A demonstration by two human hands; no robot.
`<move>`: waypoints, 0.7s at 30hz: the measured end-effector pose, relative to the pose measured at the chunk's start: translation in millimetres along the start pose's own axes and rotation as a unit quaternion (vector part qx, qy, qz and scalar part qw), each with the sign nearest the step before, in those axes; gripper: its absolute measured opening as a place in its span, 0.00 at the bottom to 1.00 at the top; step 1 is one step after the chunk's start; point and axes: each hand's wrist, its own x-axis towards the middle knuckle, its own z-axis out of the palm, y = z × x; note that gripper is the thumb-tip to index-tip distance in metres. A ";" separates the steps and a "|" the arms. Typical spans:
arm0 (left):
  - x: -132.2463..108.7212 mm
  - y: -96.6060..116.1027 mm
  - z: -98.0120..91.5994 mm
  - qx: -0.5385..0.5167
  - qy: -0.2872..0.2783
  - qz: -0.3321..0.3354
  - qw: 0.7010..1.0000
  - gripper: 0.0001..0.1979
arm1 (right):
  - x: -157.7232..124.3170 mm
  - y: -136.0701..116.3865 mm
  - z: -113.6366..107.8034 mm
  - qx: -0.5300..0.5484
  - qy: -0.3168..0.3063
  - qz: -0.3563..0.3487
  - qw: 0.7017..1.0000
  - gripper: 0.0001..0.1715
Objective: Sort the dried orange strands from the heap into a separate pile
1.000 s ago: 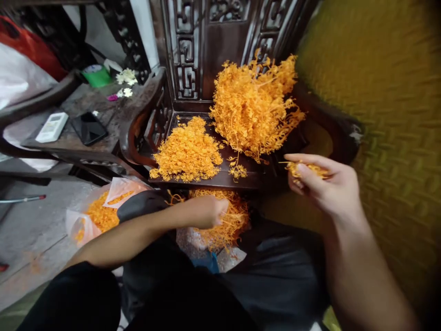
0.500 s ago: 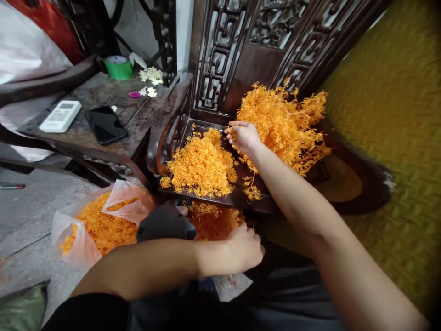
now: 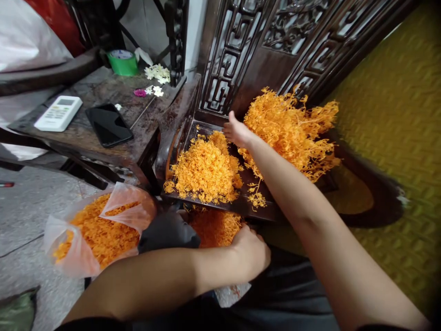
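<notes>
Since the earlier frame the right hand [image 3: 237, 132] has travelled from the 3 o'clock side, where it pinched a few orange strands, forward to the chair seat [image 3: 241, 207]; it now lies with fingers spread and loose, holding nothing that can be made out, between the loose heap [image 3: 205, 171] at 11 o'clock and the tangled bunch [image 3: 292, 131] at 1 o'clock. The left hand [image 3: 251, 253] has shifted slightly toward 6 o'clock and is curled, knuckles up, into the orange strands [image 3: 214, 226] below the seat edge; whether it grips any cannot be told. To work this step well, judging from the layout: release trimmed pieces directly over the heap's crown so they do not scatter toward the seat edge, keep the forearm clear of the bunch so it does not drag stems, and steady the lower strands with the left hand. A plastic bag [image 3: 93, 230] of the same material sits at 8 o'clock; a phone [image 3: 108, 124] and remote [image 3: 58, 112] lie on the worktop [image 3: 89, 92] at 10 o'clock.
</notes>
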 end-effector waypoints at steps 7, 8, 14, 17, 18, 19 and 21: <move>-10.7 -7.6 1.2 -0.014 0.022 0.011 1.000 0.12 | -49.5 -8.6 -119.5 -0.120 0.223 -0.058 0.966 0.39; -13.6 -9.0 1.4 -0.013 0.031 0.011 0.999 0.11 | -59.7 -0.3 -132.5 -0.160 0.253 -0.040 0.953 0.38; -22.9 -12.1 -4.2 -0.001 0.002 0.006 1.000 0.11 | -104.2 66.6 -169.3 -0.312 0.205 0.110 0.921 0.29; -21.2 -9.9 -5.2 0.004 -0.015 0.009 1.000 0.11 | -106.3 78.9 -182.4 -0.342 0.235 0.133 0.900 0.30; -20.3 -9.3 -5.2 0.005 -0.019 0.008 1.000 0.11 | -105.2 78.8 -187.3 -0.347 0.250 0.135 0.894 0.32; -19.2 -9.1 -5.2 0.007 -0.022 0.006 1.000 0.11 | -103.8 77.2 -192.3 -0.348 0.262 0.136 0.890 0.33; -16.2 -10.2 -5.6 0.012 -0.024 0.002 1.000 0.12 | -101.4 71.0 -202.1 -0.349 0.276 0.131 0.886 0.32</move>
